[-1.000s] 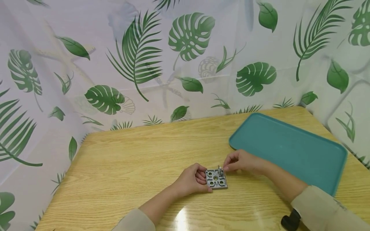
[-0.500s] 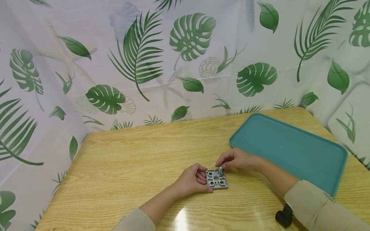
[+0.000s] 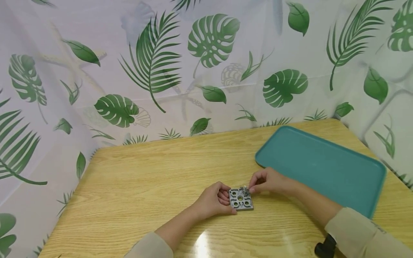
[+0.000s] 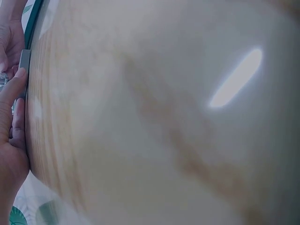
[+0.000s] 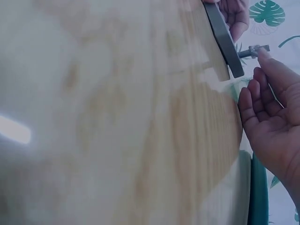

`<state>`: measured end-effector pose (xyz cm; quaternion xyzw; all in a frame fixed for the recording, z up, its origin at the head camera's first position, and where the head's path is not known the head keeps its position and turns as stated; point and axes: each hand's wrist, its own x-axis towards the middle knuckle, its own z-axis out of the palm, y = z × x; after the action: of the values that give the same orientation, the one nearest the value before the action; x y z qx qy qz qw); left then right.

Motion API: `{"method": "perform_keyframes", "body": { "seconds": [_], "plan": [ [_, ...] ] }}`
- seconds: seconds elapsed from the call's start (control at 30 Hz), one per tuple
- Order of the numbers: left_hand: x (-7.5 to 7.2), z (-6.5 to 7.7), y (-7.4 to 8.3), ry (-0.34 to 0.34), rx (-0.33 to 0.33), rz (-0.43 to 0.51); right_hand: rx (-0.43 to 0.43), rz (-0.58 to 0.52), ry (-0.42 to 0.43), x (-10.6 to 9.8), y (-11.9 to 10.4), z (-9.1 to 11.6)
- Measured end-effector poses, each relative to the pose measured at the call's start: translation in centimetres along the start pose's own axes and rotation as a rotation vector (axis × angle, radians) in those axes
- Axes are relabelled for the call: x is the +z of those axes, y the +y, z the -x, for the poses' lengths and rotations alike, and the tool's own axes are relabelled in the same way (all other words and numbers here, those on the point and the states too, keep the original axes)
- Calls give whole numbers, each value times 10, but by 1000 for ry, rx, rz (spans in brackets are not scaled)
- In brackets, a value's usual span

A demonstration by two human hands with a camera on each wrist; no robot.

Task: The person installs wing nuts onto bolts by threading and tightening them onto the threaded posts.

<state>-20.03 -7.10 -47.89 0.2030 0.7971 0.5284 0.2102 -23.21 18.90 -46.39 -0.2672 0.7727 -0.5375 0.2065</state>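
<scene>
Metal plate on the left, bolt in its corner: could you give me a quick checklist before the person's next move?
1. Left hand grips the metal plate by its edge: ok.
2. Bolt stands out from the plate's face, at one corner: ok.
3. Right hand is at the bolt: ok.
4. Right fingers have a firm pinch on the bolt: cannot tell.
5. Bolt is fully tightened: cannot tell.
6. Plate is apart from the tray: ok.

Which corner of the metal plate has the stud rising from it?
The far-right corner of the square metal plate, nearest the right hand: the metal stud rises there, while the other three corners show open holes.
</scene>
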Motion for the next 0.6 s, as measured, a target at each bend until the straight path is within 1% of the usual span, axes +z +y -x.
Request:
{"method": "perform_keyframes", "body": {
  "seconds": [0.17, 0.33, 0.37, 0.43, 0.53, 0.6],
  "plan": [
    [0, 0, 1, 6, -2, 3, -62, -34, -8, 4, 2, -2],
    [0, 1, 2, 12, 0, 13, -97, -48, -34, 4, 3, -2],
    [0, 1, 2, 14, 1, 15, -92, -42, -36, 4, 3, -2],
    [0, 1, 2, 14, 4, 20, -57, -39, -31, 2, 3, -2],
    [0, 1, 2, 12, 1, 23, 8, -15, -1, -1, 1, -2],
    [0, 1, 2, 8, 4, 18, 35, 3, 10, -4, -1, -4]
  ]
}}
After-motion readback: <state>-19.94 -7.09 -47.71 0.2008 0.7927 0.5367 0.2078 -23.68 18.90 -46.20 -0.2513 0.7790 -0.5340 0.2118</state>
